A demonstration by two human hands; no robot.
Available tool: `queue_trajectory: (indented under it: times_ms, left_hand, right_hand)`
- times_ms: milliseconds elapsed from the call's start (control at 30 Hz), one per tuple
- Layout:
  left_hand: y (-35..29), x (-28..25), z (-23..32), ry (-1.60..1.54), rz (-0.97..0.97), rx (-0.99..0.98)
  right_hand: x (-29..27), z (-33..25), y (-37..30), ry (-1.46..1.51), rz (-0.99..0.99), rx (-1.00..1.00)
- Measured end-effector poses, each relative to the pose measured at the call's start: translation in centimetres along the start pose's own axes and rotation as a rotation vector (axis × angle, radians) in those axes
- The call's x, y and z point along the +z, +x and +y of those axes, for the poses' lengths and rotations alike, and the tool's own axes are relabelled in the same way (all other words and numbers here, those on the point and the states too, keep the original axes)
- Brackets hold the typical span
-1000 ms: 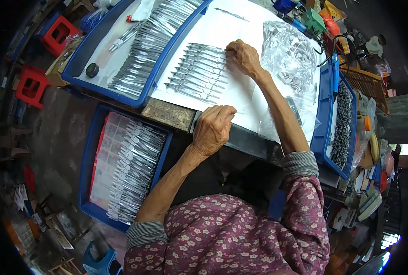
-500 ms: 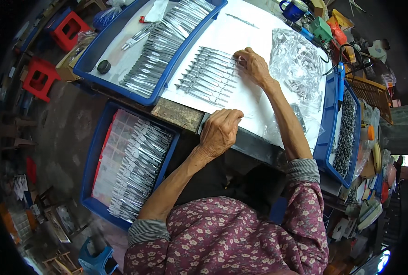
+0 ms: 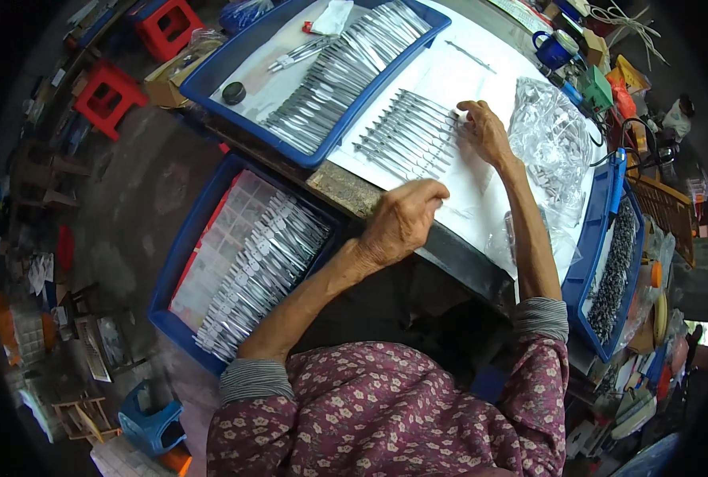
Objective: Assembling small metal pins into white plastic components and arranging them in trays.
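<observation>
On white paper [image 3: 493, 187] lies a row of slim silver metal pieces [image 3: 406, 139], side by side, looking like drawing compasses. My right hand [image 3: 489, 135] is at the row's right end, fingers bent and thumb close to the index finger; whatever sits between the fingertips is too small to make out. Over the table's front edge, my left hand [image 3: 402, 222] is curled, thumb and index finger together. Its fingertips are slightly smeared, and I cannot see what they hold. One single metal piece [image 3: 469, 56] lies apart, beyond the row.
A blue tray [image 3: 322, 159] at far left holds many similar pieces and a round black lid [image 3: 233, 93]. Lower left stands another filled blue tray [image 3: 159, 298]. Clear plastic bags [image 3: 549, 131] lie right of the row. At right, a blue tray [image 3: 573, 298] contains small dark parts.
The whole view has shifted, so the table and trays appear farther right. My right hand stays at the row's end. My left hand has shifted slightly, still curled.
</observation>
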State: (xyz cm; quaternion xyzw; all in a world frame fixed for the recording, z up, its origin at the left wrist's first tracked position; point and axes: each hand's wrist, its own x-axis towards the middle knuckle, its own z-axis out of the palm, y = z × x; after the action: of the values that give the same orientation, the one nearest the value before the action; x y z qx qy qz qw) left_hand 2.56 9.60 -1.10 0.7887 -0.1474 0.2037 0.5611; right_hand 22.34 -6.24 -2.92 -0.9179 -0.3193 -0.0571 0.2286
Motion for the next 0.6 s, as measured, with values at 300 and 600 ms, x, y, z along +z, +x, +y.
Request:
queue_trajectory:
  times_ms: [300, 600]
  left_hand:
    - [7.0, -11.8, -2.9, 0.317, 0.094, -0.133]
    - [9.0, -16.1, -10.9, 0.816, -0.492, 0.036]
  right_hand:
    - [-3.8, -4.5, -2.5, 0.161, 0.105, -0.108]
    - [-7.7, -8.5, -8.5, 0.207, -0.013, -0.104]
